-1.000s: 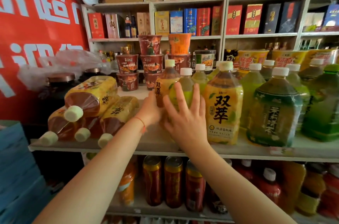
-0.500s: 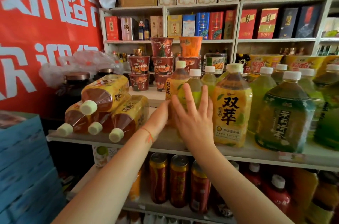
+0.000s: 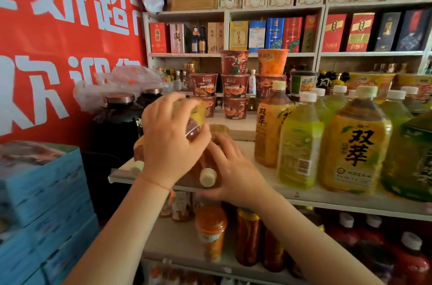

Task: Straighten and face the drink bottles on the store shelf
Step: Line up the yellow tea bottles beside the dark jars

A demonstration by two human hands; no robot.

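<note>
Several brown tea bottles with yellow labels lie stacked on their sides at the left end of the white shelf [image 3: 327,198], white caps towards me. My left hand [image 3: 170,142] reaches over the top lying bottle [image 3: 197,118], fingers curled round its body. My right hand [image 3: 236,175] cups the right side of the lower lying bottle [image 3: 207,177], next to its cap. To the right stand upright bottles: a brown tea bottle [image 3: 268,130], a light green bottle [image 3: 299,144], a large yellow-labelled bottle [image 3: 357,144] and a dark green bottle [image 3: 411,156].
Stacked instant noodle cups [image 3: 235,86] stand behind the bottles. Dark jars [image 3: 117,121] under a plastic bag sit left of the shelf, with blue boxes [image 3: 42,196] below them. Cans and red bottles [image 3: 247,238] fill the lower shelf. Gift boxes line the back shelves.
Both hands have left the upright bottles and moved left to the lying stack. The left hand now grips the top bottle; the right holds the lower one. The view shifted left and closer.
</note>
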